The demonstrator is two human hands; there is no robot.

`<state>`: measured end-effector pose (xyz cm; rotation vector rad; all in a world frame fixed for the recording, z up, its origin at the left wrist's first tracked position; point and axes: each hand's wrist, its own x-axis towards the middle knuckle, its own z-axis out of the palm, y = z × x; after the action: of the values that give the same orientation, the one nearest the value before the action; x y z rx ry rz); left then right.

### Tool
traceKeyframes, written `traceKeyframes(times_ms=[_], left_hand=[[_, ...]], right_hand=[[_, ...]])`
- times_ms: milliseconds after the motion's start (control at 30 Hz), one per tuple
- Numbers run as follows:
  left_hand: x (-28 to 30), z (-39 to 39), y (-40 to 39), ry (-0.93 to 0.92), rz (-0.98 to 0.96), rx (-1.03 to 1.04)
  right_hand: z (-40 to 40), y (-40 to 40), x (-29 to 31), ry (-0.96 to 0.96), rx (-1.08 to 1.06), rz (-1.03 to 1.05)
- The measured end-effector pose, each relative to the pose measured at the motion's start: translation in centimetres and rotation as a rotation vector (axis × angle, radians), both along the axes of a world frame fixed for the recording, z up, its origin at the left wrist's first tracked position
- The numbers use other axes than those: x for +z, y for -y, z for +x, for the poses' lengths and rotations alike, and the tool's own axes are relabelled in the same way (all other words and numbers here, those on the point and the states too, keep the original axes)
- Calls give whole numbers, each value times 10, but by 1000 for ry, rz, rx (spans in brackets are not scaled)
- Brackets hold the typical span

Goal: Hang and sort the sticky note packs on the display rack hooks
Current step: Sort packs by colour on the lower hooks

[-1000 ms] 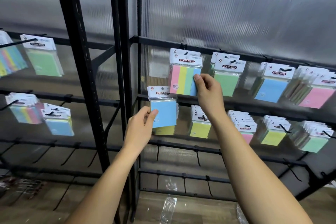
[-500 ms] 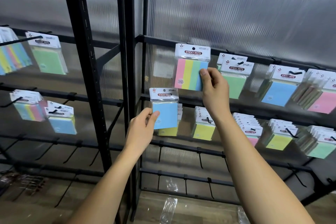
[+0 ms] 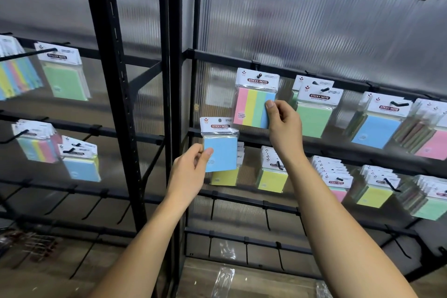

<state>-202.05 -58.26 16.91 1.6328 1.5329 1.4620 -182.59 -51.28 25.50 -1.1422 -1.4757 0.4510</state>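
While both forearms reach up from the bottom of the view, the left hand [image 3: 191, 172] pinches a blue sticky note pack [image 3: 219, 149] by its lower left edge, thumb on the front and fingers curled behind, holding it upright in the air in front of the display rack [image 3: 111, 94]. That pack is on no hook; its white header card stands just below and to the left of the striped pack. Higher and to the right, the right hand [image 3: 284, 123] grips the lower right corner of a striped pack [image 3: 255, 101] with pink, yellow, green and blue bands, thumb pressed on the blue band and fingers curled behind. This pack hangs with the hole of its header on a black hook [image 3: 260, 75] of the upper rail. Just beside it on the same rail hang green packs [image 3: 314, 113], then a blue pack [image 3: 376, 126] and a pink pack [image 3: 433, 143]. On the rail below, behind the hands, yellow packs [image 3: 272, 176] hang with further pink, yellow and green ones to the right. Farther left, past the black upright, more packs hang before the ribbed translucent back panel [image 3: 314, 19].
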Motion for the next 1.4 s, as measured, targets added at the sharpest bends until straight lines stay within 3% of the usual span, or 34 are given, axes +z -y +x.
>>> traceKeyframes(times_ms=[433, 833, 1100, 1233, 1400], left_hand=[[-7, -3, -1, -6, -8, -13], [-13, 30, 13, 22, -24, -148], [-3, 110, 1, -19, -25, -344], [1, 151, -6, -30, -5, -412], [9, 199, -12, -31, 12, -453]], right_hand=[[-3, -15, -11, 29, -54, -174], [38, 48, -89, 142, 6, -447], [120, 91, -94, 141, -86, -475], [155, 103, -81, 86, -223, -407], [184, 110, -64, 13, -232, -326]])
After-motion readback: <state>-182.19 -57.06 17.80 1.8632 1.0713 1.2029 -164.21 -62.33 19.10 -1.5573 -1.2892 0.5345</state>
